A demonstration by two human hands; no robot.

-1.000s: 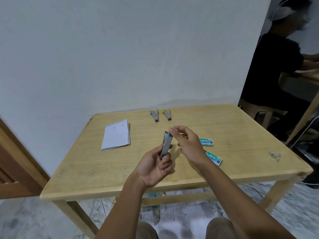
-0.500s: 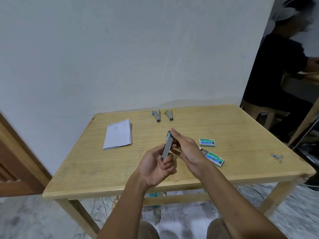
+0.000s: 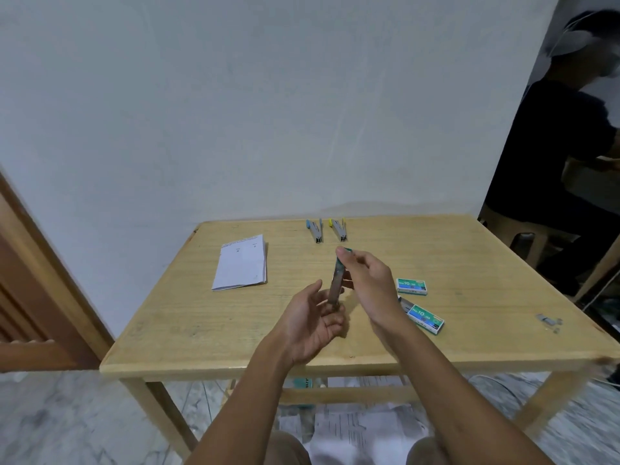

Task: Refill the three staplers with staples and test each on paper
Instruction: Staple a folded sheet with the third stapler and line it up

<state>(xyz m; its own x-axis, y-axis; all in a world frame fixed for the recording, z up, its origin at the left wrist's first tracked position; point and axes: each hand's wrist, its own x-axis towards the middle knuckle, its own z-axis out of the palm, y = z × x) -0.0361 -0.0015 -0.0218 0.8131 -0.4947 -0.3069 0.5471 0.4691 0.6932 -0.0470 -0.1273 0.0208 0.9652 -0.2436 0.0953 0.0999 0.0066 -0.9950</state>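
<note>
Here, I see the green stapler [image 3: 336, 283] held upright above the near middle of the tabletop [image 3: 235, 323]. The left hand [image 3: 312, 327] curls its fingers round the lower end, thumb apart from it. The right hand [image 3: 367, 280] pinches the green top. With so loose a lower hold, a pull could tip it, or the right forearm could knock the open staple box [image 3: 424, 317] just to its right.
</note>
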